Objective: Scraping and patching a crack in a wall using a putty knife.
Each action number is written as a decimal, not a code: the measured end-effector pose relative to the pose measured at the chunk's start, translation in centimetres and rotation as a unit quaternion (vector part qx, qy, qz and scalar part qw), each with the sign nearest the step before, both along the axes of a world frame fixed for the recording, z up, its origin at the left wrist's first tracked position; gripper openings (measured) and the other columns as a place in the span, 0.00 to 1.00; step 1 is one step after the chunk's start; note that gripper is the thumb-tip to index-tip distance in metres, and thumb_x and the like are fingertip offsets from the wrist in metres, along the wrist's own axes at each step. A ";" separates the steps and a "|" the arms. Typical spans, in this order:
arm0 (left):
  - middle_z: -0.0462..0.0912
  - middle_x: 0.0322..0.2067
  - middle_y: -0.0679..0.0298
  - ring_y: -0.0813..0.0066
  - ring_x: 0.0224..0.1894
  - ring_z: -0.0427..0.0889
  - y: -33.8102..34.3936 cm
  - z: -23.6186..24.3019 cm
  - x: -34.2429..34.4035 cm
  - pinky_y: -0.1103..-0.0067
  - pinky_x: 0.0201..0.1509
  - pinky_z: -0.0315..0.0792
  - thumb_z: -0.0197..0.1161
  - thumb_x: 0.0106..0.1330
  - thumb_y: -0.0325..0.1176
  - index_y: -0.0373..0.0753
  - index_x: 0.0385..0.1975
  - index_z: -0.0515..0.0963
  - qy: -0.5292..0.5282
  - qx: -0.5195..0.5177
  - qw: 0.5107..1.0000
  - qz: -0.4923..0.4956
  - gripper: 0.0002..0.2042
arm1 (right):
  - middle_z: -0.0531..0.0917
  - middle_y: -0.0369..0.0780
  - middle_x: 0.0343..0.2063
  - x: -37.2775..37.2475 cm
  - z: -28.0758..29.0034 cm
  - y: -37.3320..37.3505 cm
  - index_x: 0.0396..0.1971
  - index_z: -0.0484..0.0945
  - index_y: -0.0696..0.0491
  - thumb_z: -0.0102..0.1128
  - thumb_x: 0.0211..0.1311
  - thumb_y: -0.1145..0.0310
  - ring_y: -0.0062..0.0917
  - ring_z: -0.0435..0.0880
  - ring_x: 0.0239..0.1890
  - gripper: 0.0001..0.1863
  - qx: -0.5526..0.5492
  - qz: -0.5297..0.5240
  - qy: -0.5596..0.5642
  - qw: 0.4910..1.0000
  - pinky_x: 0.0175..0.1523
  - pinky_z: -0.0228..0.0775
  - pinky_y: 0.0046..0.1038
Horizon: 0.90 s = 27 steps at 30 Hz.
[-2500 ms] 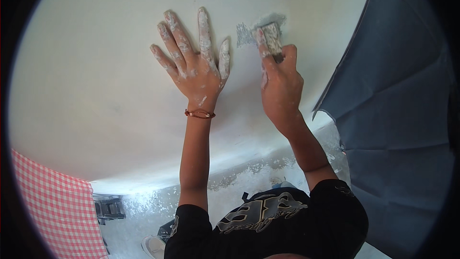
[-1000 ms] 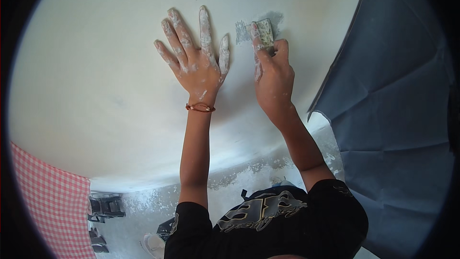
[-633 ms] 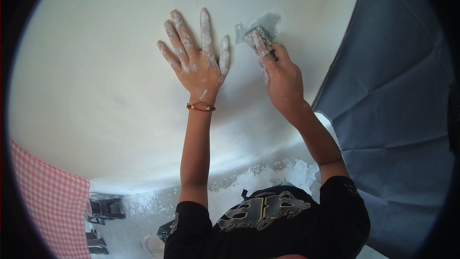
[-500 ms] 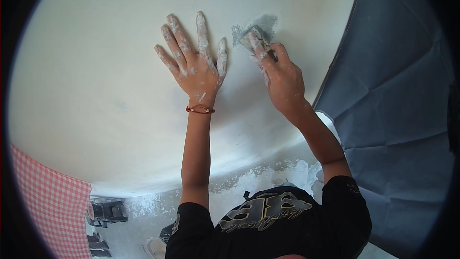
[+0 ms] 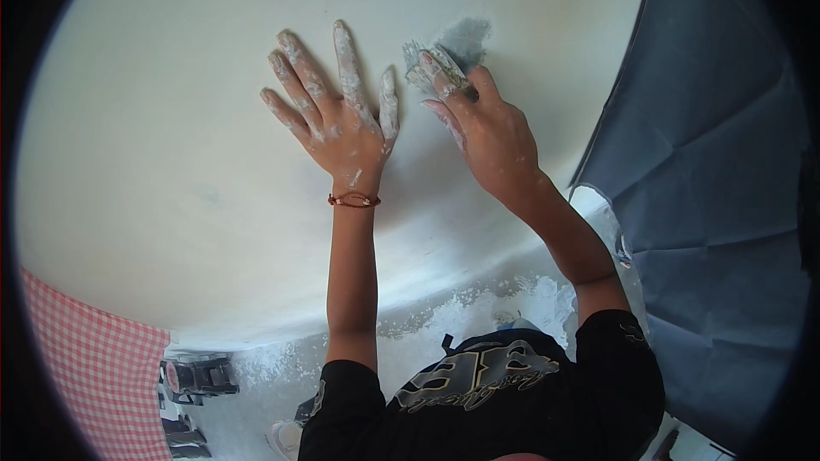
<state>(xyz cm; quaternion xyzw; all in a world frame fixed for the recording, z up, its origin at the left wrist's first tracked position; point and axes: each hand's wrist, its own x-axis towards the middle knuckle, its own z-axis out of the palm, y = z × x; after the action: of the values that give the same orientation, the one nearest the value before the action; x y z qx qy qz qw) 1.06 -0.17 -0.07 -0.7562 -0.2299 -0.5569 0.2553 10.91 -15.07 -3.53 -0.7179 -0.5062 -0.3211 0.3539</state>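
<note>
On pale wall point(image 5: 171, 111), beside hanging dark blue-grey sheet point(image 5: 709, 162): left hand point(image 5: 350, 132) spread flat, fingers apart, holding nothing, seemingly bracing. Right hand point(image 5: 500, 141) closed in grip. Rough grey patch point(image 5: 468, 41) just above right hand's fingers. Narrow grey streaks point(image 5: 410, 55) farther left. Scraper point(image 5: 453, 68) held in right hand, between patch and streaks, tilted, index finger laid along blade; full edge contact cannot be told. Best handled, by judgement, with low steady blade angle, even finger pressure, overlapping strokes past patch rim, corners not digging in
</note>
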 end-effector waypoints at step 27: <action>0.51 0.77 0.43 0.42 0.79 0.49 0.2 -0.3 0.1 0.46 0.79 0.40 0.56 0.70 0.55 0.49 0.75 0.64 0.001 0.004 1.000 0.001 0.34 | 0.73 0.41 0.37 -0.4 -0.5 1.1 0.70 0.68 0.45 0.65 0.69 0.57 0.29 0.81 0.22 0.32 0.066 -0.013 -0.030 0.997 0.26 0.79 0.30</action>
<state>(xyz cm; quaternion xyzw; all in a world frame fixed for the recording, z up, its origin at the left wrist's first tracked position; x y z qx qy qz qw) 1.14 0.05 -0.41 -0.7558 -0.2279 -0.5566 0.2591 10.55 -13.99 -4.07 -0.6898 -0.4850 -0.3794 0.3808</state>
